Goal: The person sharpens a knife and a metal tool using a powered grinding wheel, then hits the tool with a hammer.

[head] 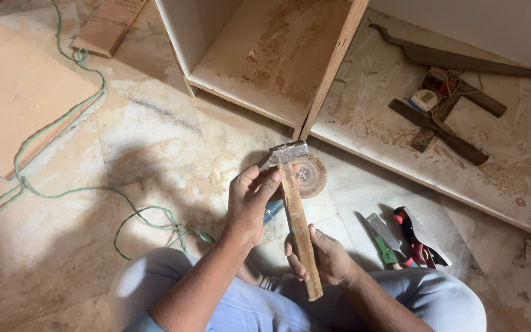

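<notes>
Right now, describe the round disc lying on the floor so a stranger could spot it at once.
Start at the wooden cabinet frame lying open on the marble floor. Just below its middle divider, behind the hammer the two hands hold, lies the disc. It is the only round thing there: flat, rust-brown, with a small metal hub at its centre.

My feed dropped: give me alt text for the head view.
Seated on a marble floor, a person holds a hammer: left hand near the head, right hand low on the wooden handle. A grinding disc lies beyond, a green cord left, hand tools right.
</notes>
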